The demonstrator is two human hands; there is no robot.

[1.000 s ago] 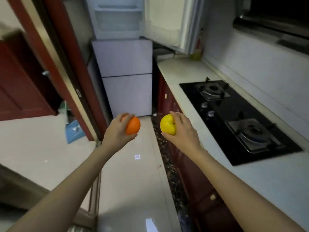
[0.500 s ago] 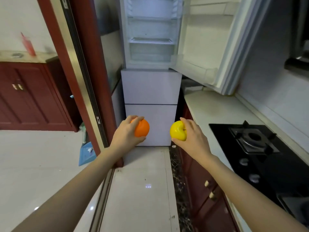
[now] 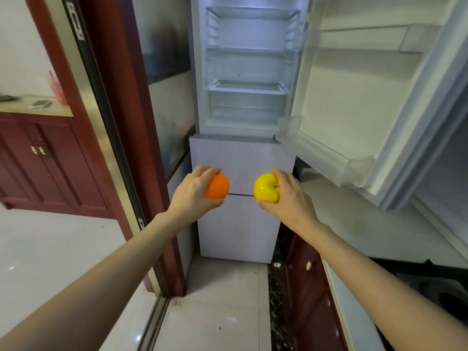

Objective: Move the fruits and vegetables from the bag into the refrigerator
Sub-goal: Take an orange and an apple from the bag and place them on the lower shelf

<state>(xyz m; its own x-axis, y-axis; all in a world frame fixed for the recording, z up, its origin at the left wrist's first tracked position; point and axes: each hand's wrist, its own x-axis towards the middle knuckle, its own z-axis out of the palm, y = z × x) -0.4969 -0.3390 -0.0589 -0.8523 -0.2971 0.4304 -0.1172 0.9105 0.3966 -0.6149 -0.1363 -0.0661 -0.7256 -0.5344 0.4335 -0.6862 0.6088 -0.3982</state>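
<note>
The left hand (image 3: 193, 192) grasps a round orange fruit (image 3: 218, 186); the right hand (image 3: 290, 196) grasps a glossy yellow apple (image 3: 266, 187). Both are held in front of the white refrigerator (image 3: 243, 168), below its open upper compartment. Neither is stored yet. The clear shelves (image 3: 247, 88) appear empty; the bag is out of view.

Pale glossy floor tiles (image 3: 220, 307) run between a dark red door frame (image 3: 119, 122) at nine o'clock and a white bench (image 3: 367, 236) at three o'clock.
</note>
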